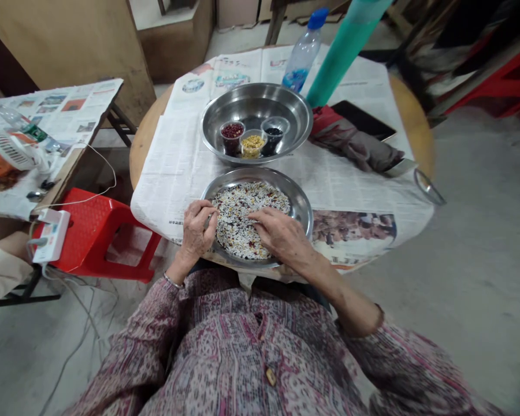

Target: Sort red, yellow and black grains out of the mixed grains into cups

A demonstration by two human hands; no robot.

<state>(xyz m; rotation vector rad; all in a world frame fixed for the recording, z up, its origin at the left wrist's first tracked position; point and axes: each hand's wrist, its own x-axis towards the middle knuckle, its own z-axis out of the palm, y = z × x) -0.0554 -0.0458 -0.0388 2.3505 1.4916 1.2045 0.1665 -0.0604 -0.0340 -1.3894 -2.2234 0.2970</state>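
A round steel plate (303, 216) holds a spread layer of mixed white grains (238, 237) dotted with yellow, dark red and black pieces. Over the plate's left rim, my left hand (197, 230) is closed, thumb and fingers pinched together; anything between them is too small to make out. My right hand (283, 234) reaches in from the right, its fingertips closed together down at the grains. Behind the plate, a wide steel bowl (260, 97) contains a clear cup of dark red beans (233, 132), one of yellow kernels (253, 143) and one of black beans (274, 133).
Newspaper (169, 167) covers the round table. A blue-capped bottle (303, 52), a tall green cylinder (346, 52), a folded umbrella (355, 138) and a dark tablet (364, 119) lie behind. At left are a red stool (99, 231) and a power strip (52, 237).
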